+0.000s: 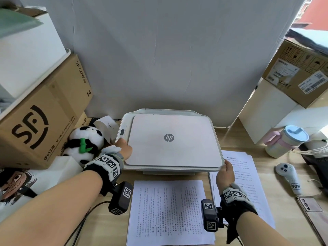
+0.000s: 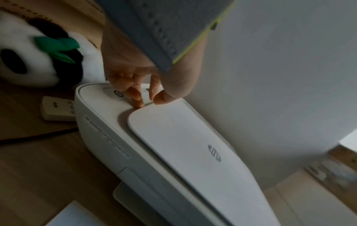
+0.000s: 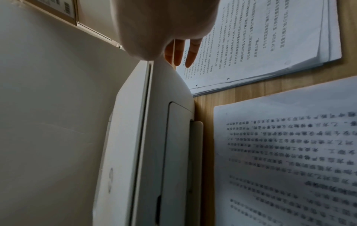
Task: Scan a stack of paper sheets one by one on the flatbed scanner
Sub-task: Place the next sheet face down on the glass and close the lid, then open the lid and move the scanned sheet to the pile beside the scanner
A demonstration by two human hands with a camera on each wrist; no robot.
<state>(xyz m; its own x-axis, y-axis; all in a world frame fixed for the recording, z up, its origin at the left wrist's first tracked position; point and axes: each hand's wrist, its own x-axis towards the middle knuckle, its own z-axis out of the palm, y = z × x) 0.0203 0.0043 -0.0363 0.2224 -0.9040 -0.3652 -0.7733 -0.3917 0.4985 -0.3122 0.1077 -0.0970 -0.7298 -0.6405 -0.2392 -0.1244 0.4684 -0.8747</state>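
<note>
Left of the scanner (image 1: pixel 170 141) I see one plush panda (image 1: pixel 85 142) against a cardboard box (image 1: pixel 40 121); right of it, one lidded cup (image 1: pixel 287 141) and one white controller (image 1: pixel 288 176); nothing lies on the closed lid (image 2: pixel 185 143); my left hand (image 1: pixel 124 148) sits at the scanner's left control strip, fingertips (image 2: pixel 138 97) bent down onto it, holding nothing; my right hand (image 1: pixel 225 174) is at the scanner's front right corner, fingers (image 3: pixel 191 53) straight and apart, though I cannot tell whether they touch it; one printed sheet (image 1: pixel 168 212) lies before the scanner; one paper stack (image 1: pixel 248 183) lies right of that corner.
</note>
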